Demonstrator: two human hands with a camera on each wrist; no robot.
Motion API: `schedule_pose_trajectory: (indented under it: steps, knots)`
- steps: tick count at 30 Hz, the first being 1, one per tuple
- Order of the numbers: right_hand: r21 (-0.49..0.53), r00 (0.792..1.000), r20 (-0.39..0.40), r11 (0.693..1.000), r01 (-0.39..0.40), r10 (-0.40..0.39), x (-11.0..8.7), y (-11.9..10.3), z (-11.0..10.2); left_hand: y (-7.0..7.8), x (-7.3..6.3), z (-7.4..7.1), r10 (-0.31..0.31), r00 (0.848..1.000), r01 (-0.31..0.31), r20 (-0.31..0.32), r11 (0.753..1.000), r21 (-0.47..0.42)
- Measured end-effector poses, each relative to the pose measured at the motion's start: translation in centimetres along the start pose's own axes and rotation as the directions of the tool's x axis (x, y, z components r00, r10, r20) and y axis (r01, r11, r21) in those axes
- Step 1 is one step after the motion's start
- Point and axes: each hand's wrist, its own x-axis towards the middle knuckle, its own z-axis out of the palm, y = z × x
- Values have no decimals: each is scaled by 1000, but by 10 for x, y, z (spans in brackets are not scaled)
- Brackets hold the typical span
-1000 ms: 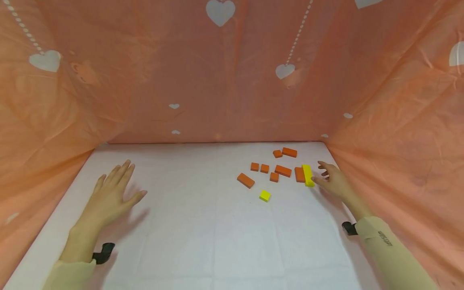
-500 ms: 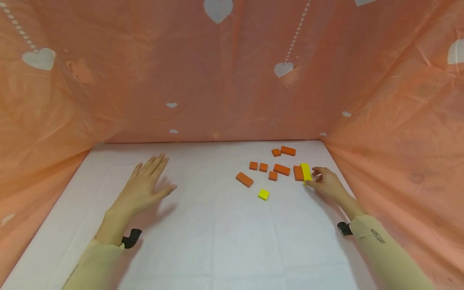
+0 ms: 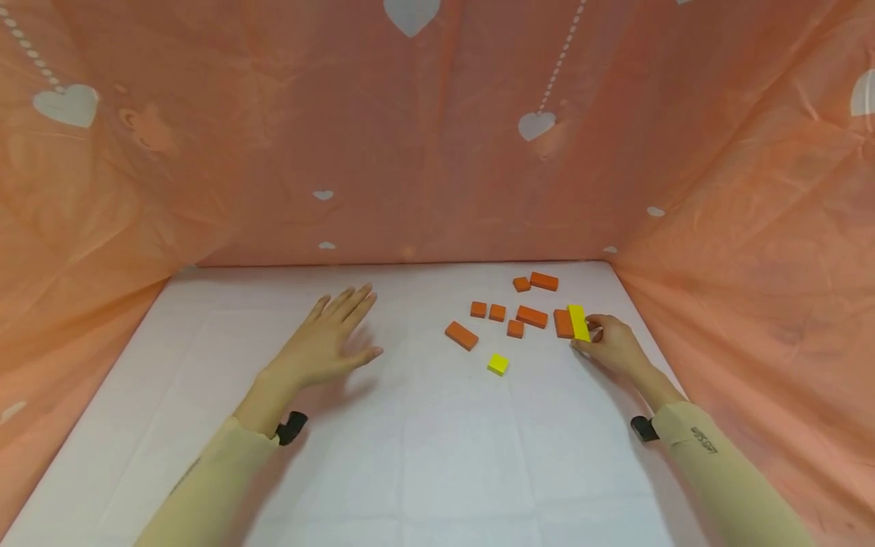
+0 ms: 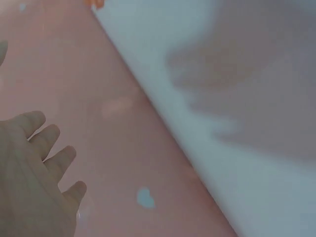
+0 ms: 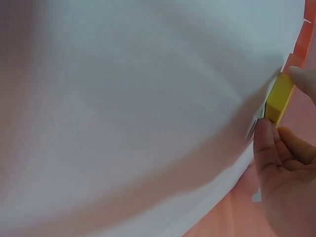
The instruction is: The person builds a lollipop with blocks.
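On the right side of the table, my right hand [image 3: 613, 346] pinches a long yellow block [image 3: 579, 323]. In the right wrist view the yellow block [image 5: 280, 98] sits between the thumb and a finger. Just left of it, an orange block [image 3: 563, 324] lies on the white cloth, its right edge overlapped by the yellow one. My left hand [image 3: 324, 343] is held over the middle left with fingers straight and spread, holding nothing; its shadow falls on the cloth. In the left wrist view the left hand [image 4: 37, 177] shows its fingers at the edge.
Several orange blocks lie left of my right hand, among them a long one [image 3: 461, 335] and a small square one [image 3: 516, 329]. A small yellow block [image 3: 498, 365] lies nearer. Pink-orange sheeting [image 3: 410, 190] walls in the white table [image 3: 410, 456] at the back and sides.
My left hand has moved right across the table, fingers still spread. My right hand has closed in on the long yellow block and now pinches it. The other blocks lie as before.
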Motion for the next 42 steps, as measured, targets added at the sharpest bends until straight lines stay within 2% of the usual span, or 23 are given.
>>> schedule_pose_trajectory:
  steps: [5,11,18,24,30,36,42]
  knots:
    - [0,1000,-16,1000,0,0,1,1,2,14,17,14,106,993,-107,43,994,15]
    - [25,999,-23,999,-31,32,0,1,3,30,40,32,211,971,-215,112,976,26]
    - [100,995,-32,991,-92,96,-4,0,2,45,65,39,263,948,-269,181,963,13]
    - [150,988,-39,979,-139,146,-8,4,1,54,85,48,308,924,-305,227,951,-49]
    - [175,985,-65,974,-146,159,-12,5,2,63,101,59,362,901,-350,239,932,-93]
    - [203,980,-117,970,-135,161,-21,-2,2,70,111,66,356,900,-341,251,935,-103]
    - [307,980,-147,948,-87,137,-32,-19,3,74,121,69,306,917,-266,254,947,-181]
